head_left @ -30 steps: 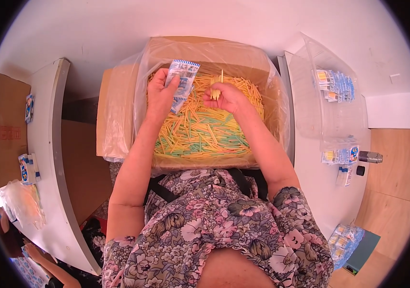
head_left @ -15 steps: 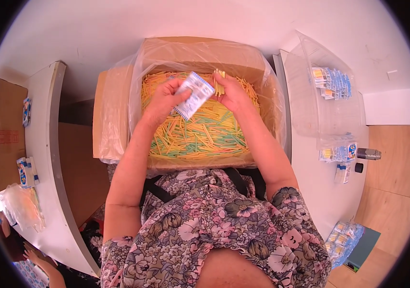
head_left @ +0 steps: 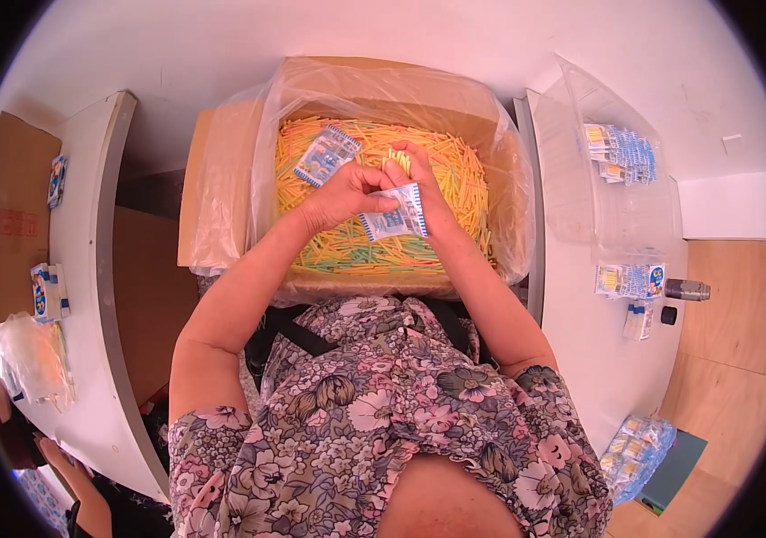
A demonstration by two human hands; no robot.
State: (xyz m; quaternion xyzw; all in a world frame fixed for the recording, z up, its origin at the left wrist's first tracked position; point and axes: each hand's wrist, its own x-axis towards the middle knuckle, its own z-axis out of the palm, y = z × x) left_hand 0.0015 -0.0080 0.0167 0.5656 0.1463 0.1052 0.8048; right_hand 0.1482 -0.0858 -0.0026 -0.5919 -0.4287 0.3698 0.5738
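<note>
My left hand (head_left: 344,195) is closed, its thumb pinching a small blue-and-white printed plastic packet (head_left: 405,222). Between the fingers of my right hand (head_left: 431,190) is a small bundle of short yellow sticks (head_left: 398,161), their ends pointing up. Both hands meet above an open carton, and the packet overlaps part of the right hand. Thin yellow, orange and green sticks (head_left: 347,255) fill the carton as a loose heap. Another blue-and-white packet (head_left: 326,154) lies on the heap just beyond my left hand.
The carton (head_left: 356,285) has a clear plastic liner (head_left: 509,179). On the right table, a clear bin (head_left: 580,215) holds several packets; more packets (head_left: 631,281) lie beside a dark cylinder (head_left: 688,290). At left are a board (head_left: 87,269), packets and a plastic bag (head_left: 29,354). Another person's arm (head_left: 78,484) shows lower left.
My left hand has moved right and down with its packet, close against my right hand. The second packet on the heap is now in plain sight. My right hand still grips the sticks.
</note>
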